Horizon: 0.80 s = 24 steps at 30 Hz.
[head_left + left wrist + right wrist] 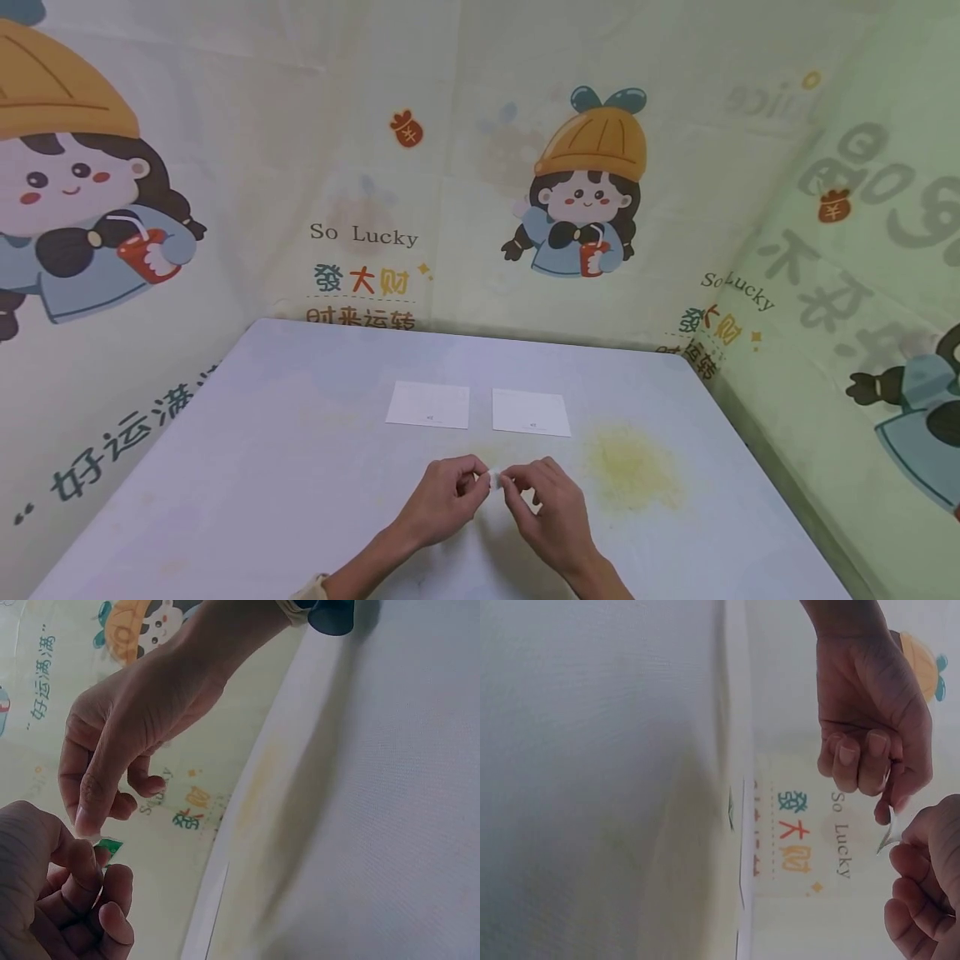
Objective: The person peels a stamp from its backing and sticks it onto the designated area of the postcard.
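Close together over the front middle of the table, my two hands pinch a small thin piece (494,480) between them. My left hand (444,500) grips one side with thumb and forefinger, and my right hand (553,512) pinches the other. Green shows on the piece (110,845) in the left wrist view. Seen from the right wrist, the piece (887,836) is pale, thin and slightly curved, like a sticker or slip of film. Fingertips cover much of it.
Two white cards, a left card (428,405) and a right card (531,412), lie side by side beyond my hands. A yellowish patch (633,467) marks the white table (247,467) on the right. Printed cloth walls (465,167) stand behind and at both sides.
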### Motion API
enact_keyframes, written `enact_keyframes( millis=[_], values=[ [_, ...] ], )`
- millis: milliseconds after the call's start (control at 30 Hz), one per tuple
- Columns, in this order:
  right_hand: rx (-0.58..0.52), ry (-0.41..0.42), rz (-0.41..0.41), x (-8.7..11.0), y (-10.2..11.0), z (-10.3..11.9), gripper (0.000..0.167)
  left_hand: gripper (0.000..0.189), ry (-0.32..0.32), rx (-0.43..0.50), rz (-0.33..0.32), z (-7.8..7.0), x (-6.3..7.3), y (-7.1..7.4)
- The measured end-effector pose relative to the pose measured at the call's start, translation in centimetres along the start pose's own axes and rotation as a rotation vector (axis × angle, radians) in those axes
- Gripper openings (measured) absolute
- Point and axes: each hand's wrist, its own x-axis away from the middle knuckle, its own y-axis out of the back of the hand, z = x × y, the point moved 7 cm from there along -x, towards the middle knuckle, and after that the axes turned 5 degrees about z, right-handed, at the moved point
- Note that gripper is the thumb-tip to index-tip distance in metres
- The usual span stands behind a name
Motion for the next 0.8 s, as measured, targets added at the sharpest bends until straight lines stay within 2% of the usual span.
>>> enact_keyframes(
  millis=[67, 133, 233, 367, 600, 800],
  values=[
    [-0.004, -0.013, -0.012, 0.0, 0.2, -0.3, 0.015, 0.015, 0.008, 0.009, -0.001, 0.1, 0.0, 0.1],
    [-0.007, -0.022, -0.023, 0.0, 0.5, -0.6, 0.024, 0.015, 0.019, 0.015, -0.002, 0.4, 0.1, 0.1],
    [-0.015, -0.027, -0.035, 0.0, 0.9, -1.1, 0.015, 0.015, 0.029, 0.017, -0.011, 0.6, 0.2, 0.3],
    [-0.008, -0.023, -0.061, 0.1, 1.3, -1.6, 0.011, 0.014, 0.041, 0.02, -0.03, 0.9, 0.3, 0.6],
    [0.057, -0.028, -0.078, 0.4, 1.3, -2.1, 0.026, 0.014, 0.102, 0.039, -0.078, 1.5, 0.3, 1.3],
    [0.091, -0.058, -0.065, 0.6, 1.1, -2.4, 0.025, 0.014, 0.137, 0.055, -0.09, 1.6, 0.2, 1.5]
  ],
)
